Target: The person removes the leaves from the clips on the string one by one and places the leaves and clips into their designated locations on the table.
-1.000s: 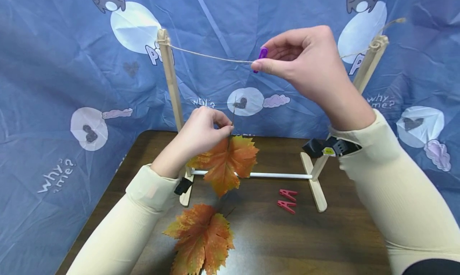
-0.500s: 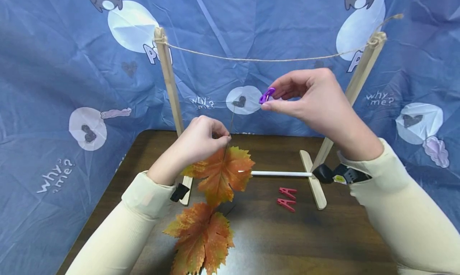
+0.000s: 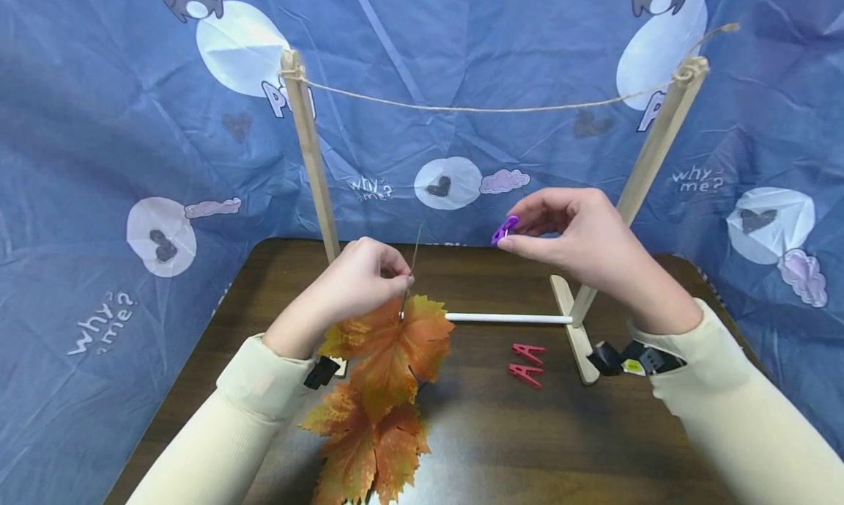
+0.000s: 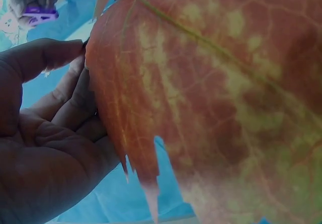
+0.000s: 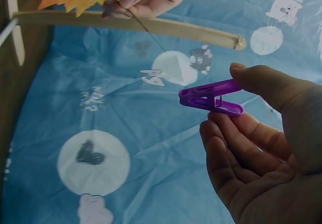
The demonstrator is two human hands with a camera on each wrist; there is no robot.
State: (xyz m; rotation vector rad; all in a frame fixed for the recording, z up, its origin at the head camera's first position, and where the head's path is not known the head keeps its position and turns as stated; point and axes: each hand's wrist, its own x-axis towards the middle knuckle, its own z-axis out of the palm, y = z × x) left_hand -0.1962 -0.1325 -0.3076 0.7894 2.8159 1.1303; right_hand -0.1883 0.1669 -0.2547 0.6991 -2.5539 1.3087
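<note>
My left hand [image 3: 363, 281] pinches the thin stem [image 3: 415, 252] of an orange-yellow artificial maple leaf [image 3: 402, 351], which hangs below the fingers. In the left wrist view that leaf [image 4: 211, 93] fills most of the picture. A purple clothespin [image 5: 211, 97] sits between the thumb and fingertips of my right hand [image 3: 580, 234], its handle ends pinched. Both hands are below the twine [image 3: 461, 109], apart from it and from each other. Under the held leaf, a second maple leaf [image 3: 369, 454] lies on the table, partly covered from view.
Two wooden posts, left [image 3: 310, 153] and right [image 3: 659, 146], carry the twine. A white rod [image 3: 508, 319] joins them near the base. Two red clothespins [image 3: 526, 364] lie on the dark wooden table [image 3: 527, 439]. A blue printed cloth [image 3: 395, 43] hangs behind.
My right hand has come down from the twine with the purple clothespin still in its fingers. The left hand has lowered the held leaf slightly, over the one on the table.
</note>
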